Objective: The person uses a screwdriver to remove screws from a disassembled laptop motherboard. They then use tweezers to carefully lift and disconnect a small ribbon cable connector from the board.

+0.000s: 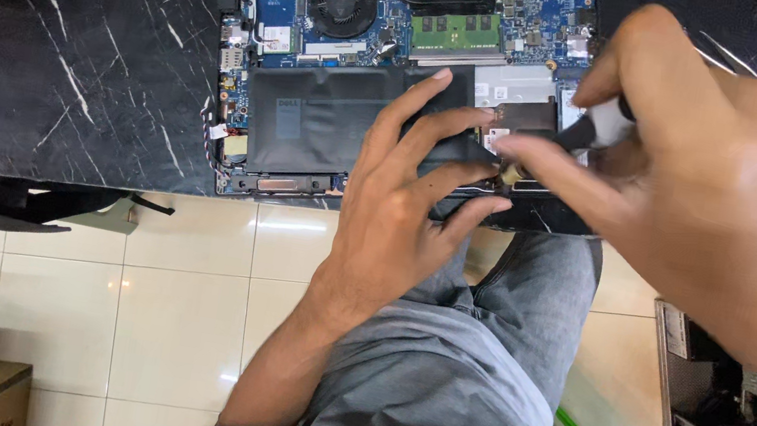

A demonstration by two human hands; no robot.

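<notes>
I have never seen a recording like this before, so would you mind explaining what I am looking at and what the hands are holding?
This is one picture from a camera worn on a person's head, looking down past their grey-clad legs. There is no machine doing the work, only two bare hands. On a black marble-patterned table lies an opened laptop with its bottom cover off, so the blue circuit board, round fan and flat black battery show. The left hand rests spread on the battery's right end. The right hand pinches a small dark-tipped tool over the laptop's right side; it is too blurred to identify. Below is a pale tiled floor.
</notes>
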